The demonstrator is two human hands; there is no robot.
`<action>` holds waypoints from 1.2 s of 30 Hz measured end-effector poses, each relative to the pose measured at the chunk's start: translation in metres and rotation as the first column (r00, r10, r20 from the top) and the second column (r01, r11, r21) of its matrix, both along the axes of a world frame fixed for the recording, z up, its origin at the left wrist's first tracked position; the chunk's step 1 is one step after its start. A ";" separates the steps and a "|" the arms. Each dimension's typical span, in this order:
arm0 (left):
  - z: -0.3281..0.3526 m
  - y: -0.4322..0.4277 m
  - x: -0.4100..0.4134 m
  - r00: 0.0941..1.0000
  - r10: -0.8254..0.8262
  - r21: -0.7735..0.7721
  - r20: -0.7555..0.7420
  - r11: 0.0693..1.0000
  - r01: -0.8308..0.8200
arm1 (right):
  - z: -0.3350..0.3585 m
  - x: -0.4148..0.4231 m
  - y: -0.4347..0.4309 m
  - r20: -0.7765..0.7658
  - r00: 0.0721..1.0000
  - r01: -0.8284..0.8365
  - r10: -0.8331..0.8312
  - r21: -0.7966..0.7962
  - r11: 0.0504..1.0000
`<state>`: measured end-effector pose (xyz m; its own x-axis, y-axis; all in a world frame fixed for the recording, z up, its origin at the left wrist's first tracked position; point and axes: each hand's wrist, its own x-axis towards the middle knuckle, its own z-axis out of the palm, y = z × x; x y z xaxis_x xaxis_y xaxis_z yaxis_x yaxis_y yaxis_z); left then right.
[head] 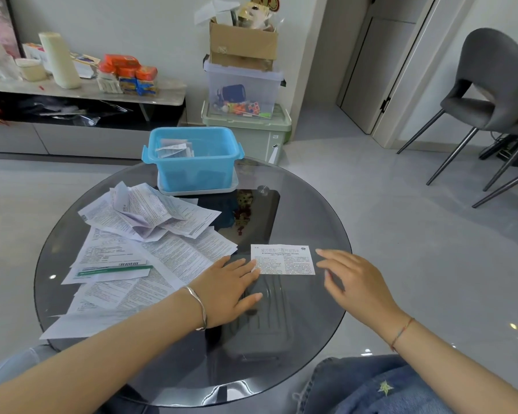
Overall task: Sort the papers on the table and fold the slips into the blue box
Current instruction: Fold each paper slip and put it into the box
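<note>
That printed slip this side of the blue box looks flimsy and slidey, so the flat left hand touching it and the empty, relaxed right hand should probably pinch its edges.

Beyond the far edge of the desk: three containers stacked against the wall.
- Bottom: pale green bin, lidded.
- Middle: clear bin holding toys, a puzzle cube among them.
- Top: cardboard box, open, contents sticking out.

Far left: sideboard. A tall white roll stands upright mid-top, with orange packets stacked toward its right end.

Far right: grey chair with thin metal legs, on the grey floor near a closed door.
</note>
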<state>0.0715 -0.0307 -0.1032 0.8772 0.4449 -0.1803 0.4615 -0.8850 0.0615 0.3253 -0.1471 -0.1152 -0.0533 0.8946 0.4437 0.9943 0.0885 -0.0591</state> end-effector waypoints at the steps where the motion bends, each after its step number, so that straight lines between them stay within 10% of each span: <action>1: 0.000 0.000 0.000 1.000 0.001 -0.008 0.001 1.000 -0.001 | 0.003 -0.003 0.004 0.009 1.000 -0.026 0.026 0.006 1.000; 22: 0.016 0.014 -0.003 0.983 0.097 -0.062 0.155 0.994 -0.089 | 0.004 -0.033 0.050 0.419 0.863 -0.236 0.282 -0.159 0.959; 25: 0.026 0.016 -0.003 0.905 0.244 -0.201 0.349 0.963 -0.182 | 0.004 -0.031 0.049 0.246 0.937 -0.243 0.246 -0.044 0.969; 27: 0.030 0.017 -0.001 0.808 0.367 -0.356 0.462 0.911 -0.210 | 0.012 -0.034 0.047 -0.181 0.977 -0.115 0.115 0.011 0.993; 29: 0.031 0.017 -0.001 0.741 0.429 -0.477 0.517 0.863 -0.167 | 0.024 -0.040 0.045 -0.703 0.710 -0.023 -0.043 -0.084 0.996; 32: 0.025 0.015 0.000 0.755 0.414 -0.518 0.509 0.847 -0.116 | 0.042 -0.047 0.045 -0.965 0.244 -0.047 -0.092 -0.107 0.993; 36: 0.015 0.012 0.005 0.651 0.473 -0.591 0.594 0.805 -0.046 | 0.050 -0.053 0.044 -0.983 0.104 -0.111 -0.148 -0.160 0.981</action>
<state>0.0768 -0.0186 -0.0879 0.6872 0.7087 0.1599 0.2939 -0.4725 0.8309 0.2723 -0.1029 -0.0656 0.3333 0.9414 -0.0523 0.0355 -0.0680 -0.9971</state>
